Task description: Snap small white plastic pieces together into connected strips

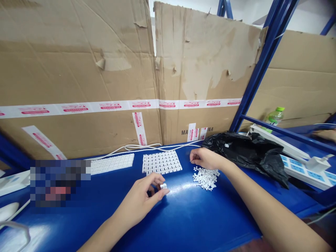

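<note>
Between the thumb and fingers of my left hand (143,196) is a small white plastic piece (163,186), held above the blue table. My right hand (203,158) hovers at the back edge of a pile of tiny white plastic parts (206,179). Its fingertips are pinched together, and whatever they hold is too small to name. Behind my left hand lies a block of white pieces in neat rows (162,162). Further left sits another set of white pieces in rows (112,163), partly covered by a blurred patch.
A black plastic bag (249,150) lies right of the pile. Beyond it are a power strip with a plugged-in adapter (317,163) and a green-capped bottle (275,117). White cables (126,148) run along the cardboard wall (112,73). Another person's hand (325,134) shows at far right.
</note>
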